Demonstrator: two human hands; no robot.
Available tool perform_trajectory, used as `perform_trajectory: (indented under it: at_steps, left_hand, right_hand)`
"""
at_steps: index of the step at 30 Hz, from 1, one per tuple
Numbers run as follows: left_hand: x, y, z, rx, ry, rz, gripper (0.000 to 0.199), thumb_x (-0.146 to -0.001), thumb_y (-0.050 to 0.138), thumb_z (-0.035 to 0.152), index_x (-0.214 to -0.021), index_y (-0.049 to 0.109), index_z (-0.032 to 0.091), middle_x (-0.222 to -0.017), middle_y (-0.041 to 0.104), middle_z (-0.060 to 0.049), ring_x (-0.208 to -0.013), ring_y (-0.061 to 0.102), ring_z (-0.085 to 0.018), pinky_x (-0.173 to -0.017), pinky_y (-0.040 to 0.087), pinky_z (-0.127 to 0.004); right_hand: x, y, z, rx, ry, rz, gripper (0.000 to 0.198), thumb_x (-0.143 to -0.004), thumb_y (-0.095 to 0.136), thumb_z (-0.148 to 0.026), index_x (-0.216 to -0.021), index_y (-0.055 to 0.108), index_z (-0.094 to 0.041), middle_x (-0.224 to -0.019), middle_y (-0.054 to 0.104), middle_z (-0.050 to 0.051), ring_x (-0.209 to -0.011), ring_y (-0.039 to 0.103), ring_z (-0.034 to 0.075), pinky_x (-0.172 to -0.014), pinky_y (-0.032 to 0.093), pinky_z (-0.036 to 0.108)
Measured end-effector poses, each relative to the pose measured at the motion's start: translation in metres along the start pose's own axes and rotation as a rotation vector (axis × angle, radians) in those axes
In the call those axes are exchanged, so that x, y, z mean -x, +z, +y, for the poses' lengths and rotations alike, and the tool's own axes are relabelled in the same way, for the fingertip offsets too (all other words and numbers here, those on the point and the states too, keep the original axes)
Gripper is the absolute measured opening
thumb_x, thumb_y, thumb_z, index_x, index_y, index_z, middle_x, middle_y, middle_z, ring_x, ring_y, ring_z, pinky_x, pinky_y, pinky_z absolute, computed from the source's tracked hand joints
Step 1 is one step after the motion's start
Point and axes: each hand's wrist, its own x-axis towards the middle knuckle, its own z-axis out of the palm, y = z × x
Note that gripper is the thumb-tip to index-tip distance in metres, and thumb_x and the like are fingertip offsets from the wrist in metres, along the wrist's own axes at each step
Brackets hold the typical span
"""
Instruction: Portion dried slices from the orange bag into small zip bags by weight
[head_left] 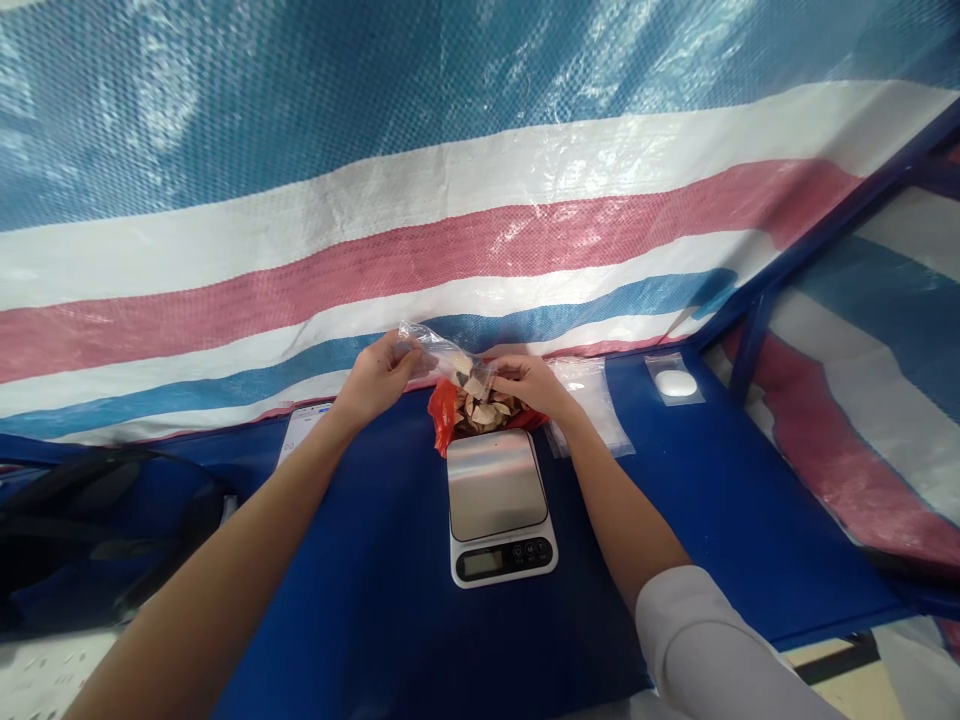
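Observation:
My left hand pinches the left end of a clear plastic bag. At the bag's right end is my right hand, its fingers bent and closed against the plastic. A few pale and dark pieces show through the bag near those fingers. Below it, dried pale-brown slices lie heaped in an open red plastic bag. The kitchen scale stands just in front of the red bag, its steel plate bare. I cannot read its display.
Clear plastic bags lie flat right of the red bag. Farther right is a small clear packet with a white oval thing. A phone lies beyond my left forearm on the blue table. Striped sheeting rises behind.

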Motion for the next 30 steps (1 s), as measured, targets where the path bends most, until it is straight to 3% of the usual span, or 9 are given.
perform_trajectory:
  at_steps: [7, 13, 18, 25, 30]
  left_hand:
    - [-0.001, -0.001, -0.006, -0.023, -0.012, 0.007, 0.023, -0.077, 0.071, 0.038, -0.088, 0.06, 0.021, -0.08, 0.078, -0.004, -0.087, 0.077, -0.026, -0.091, 0.061, -0.042]
    - [0.006, -0.006, 0.009, -0.048, 0.078, -0.105, 0.043, -0.076, 0.075, 0.054, -0.097, 0.068, 0.017, -0.099, 0.078, -0.008, -0.097, 0.074, -0.027, -0.093, 0.059, -0.039]
    - [0.009, -0.005, 0.019, -0.21, 0.126, -0.198, 0.06, -0.071, 0.079, 0.062, -0.112, 0.072, 0.019, -0.103, 0.078, -0.009, -0.091, 0.072, -0.026, -0.081, 0.059, -0.034]
    - [0.011, 0.004, 0.018, -0.208, 0.12, -0.158, 0.052, -0.078, 0.07, 0.068, -0.086, 0.078, 0.017, -0.093, 0.079, -0.009, -0.094, 0.072, -0.028, -0.081, 0.058, -0.033]
    - [0.009, 0.006, 0.014, -0.163, 0.066, -0.088, 0.051, -0.077, 0.071, 0.066, -0.083, 0.077, 0.016, -0.086, 0.078, -0.008, -0.088, 0.073, -0.027, -0.081, 0.059, -0.036]
  right_hand:
    - [0.002, 0.002, -0.005, 0.106, -0.03, 0.011, 0.019, -0.08, 0.072, -0.038, -0.083, 0.073, -0.019, -0.082, 0.075, 0.005, -0.076, 0.07, 0.019, -0.068, 0.056, 0.031]
    - [-0.001, 0.001, -0.002, 0.183, -0.122, 0.069, 0.017, -0.078, 0.074, -0.035, -0.079, 0.072, -0.019, -0.087, 0.073, 0.004, -0.074, 0.066, 0.016, -0.069, 0.053, 0.029]
    - [-0.002, 0.001, -0.001, 0.227, -0.254, 0.063, 0.014, -0.081, 0.072, -0.031, -0.087, 0.075, -0.019, -0.1, 0.075, 0.007, -0.085, 0.069, 0.019, -0.072, 0.056, 0.031]
    - [-0.001, 0.0, 0.001, 0.252, -0.308, 0.095, 0.025, -0.083, 0.073, -0.033, -0.106, 0.076, -0.022, -0.114, 0.074, 0.009, -0.103, 0.071, 0.024, -0.089, 0.061, 0.039]
    - [0.001, 0.0, -0.002, 0.277, -0.272, 0.055, 0.037, -0.082, 0.077, -0.035, -0.118, 0.072, -0.027, -0.122, 0.071, 0.007, -0.11, 0.069, 0.026, -0.096, 0.06, 0.041]
